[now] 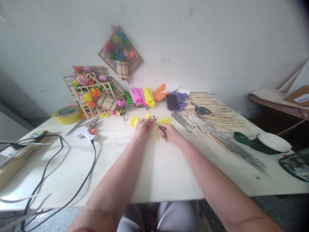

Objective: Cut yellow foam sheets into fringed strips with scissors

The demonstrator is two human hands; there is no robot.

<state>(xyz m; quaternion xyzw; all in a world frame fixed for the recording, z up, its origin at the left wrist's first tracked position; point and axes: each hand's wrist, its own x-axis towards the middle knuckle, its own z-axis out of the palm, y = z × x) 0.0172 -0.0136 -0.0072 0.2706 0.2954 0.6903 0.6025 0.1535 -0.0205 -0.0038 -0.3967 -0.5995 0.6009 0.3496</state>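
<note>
My right hand (169,133) is closed around the dark handles of a pair of scissors (162,130), whose blades point up and to the left. Beside it, my left hand (143,128) pinches a small piece of yellow crepe paper (148,116) close to the blades. Whether the blades touch the paper, I cannot tell. A bunch of yellow paper pieces (134,121) lies just left of my left hand. More yellow scraps (166,120) are scattered behind my right hand, and a few bits lie between the hands.
Folded pink paper (137,96), yellow paper (149,97) and a phone (173,102) lie behind. Sticks (217,120), wires (222,137) and second scissors (202,110) spread rightward. Leftward are a glue gun (84,133), cords, tape (67,114) and flower-covered stick lattices (89,93).
</note>
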